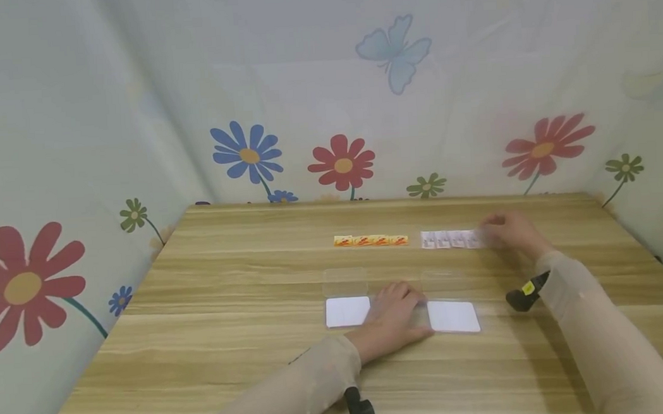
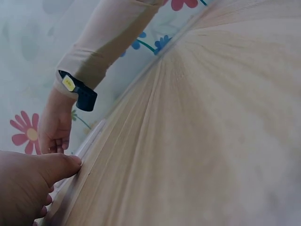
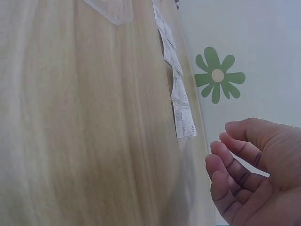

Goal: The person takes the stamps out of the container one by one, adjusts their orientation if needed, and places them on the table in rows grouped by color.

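Observation:
My left hand point(image 1: 392, 317) rests on the table between two flat clear plastic cases, fingers relaxed. Its thumb lies at the near left corner of the right case point(image 1: 453, 316), which has a white rectangle inside. The left case point(image 1: 346, 312), also white inside, is beside its fingers. Both clear lids lie opened toward the back. My right hand point(image 1: 512, 231) is at the right end of a strip of pale printed packets point(image 1: 450, 239). In the right wrist view its fingers point(image 3: 221, 165) are loosely bent, with nothing between them, a little apart from the strip point(image 3: 183, 117).
A strip of orange and yellow packets point(image 1: 370, 240) lies left of the pale strip, in line with it. The wooden table point(image 1: 200, 291) meets a flower-printed curtain point(image 1: 277, 71) at its back edge. A small black camera is strapped to each wrist.

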Available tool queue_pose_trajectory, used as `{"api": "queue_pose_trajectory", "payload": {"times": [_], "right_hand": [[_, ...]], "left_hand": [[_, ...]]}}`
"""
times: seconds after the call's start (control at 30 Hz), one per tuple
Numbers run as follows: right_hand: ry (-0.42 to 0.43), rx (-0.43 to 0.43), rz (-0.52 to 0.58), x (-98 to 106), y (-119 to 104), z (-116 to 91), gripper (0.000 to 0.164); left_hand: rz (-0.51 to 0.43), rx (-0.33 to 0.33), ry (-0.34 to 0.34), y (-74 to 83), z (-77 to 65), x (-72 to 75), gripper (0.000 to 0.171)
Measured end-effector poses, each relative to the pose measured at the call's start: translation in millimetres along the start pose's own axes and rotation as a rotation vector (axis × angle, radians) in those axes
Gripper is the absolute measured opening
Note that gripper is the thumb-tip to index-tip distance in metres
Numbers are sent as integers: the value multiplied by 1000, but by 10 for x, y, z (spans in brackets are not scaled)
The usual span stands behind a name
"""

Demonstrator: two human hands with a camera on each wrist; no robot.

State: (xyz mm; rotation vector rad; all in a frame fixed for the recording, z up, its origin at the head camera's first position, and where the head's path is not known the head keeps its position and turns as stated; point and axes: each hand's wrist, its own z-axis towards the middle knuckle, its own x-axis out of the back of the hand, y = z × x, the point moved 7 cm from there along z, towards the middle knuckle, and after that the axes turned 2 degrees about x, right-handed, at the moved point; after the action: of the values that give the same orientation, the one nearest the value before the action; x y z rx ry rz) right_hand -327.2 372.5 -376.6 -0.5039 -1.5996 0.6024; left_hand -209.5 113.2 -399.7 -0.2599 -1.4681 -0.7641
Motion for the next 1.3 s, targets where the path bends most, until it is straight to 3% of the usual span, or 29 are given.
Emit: {"api": "queue_pose_trajectory", "payload": {"times": [0.27, 0.5, 0.83, 1.0, 1.17, 1.3], "right_hand": [[15, -76, 99, -36, 24, -79, 43], [90, 29, -13, -27, -71, -111, 38], [110, 53, -72, -47, -194, -193, 37], [132, 90, -94, -39, -269, -249, 38], [161, 150, -94, -41, -351, -316, 39], [173, 188, -112, -56, -433, -384, 41]], "left_hand": [[-27, -6, 2, -19, 36, -15, 49], [-60, -24, 27, -66, 48, 21, 50], [-55, -56, 81, -108, 72, 245, 50], [-48, -25, 133, -145, 109, 396, 52], [9, -9, 185, -215, 125, 530, 56], [114, -23, 237, -303, 130, 614, 62]]}}
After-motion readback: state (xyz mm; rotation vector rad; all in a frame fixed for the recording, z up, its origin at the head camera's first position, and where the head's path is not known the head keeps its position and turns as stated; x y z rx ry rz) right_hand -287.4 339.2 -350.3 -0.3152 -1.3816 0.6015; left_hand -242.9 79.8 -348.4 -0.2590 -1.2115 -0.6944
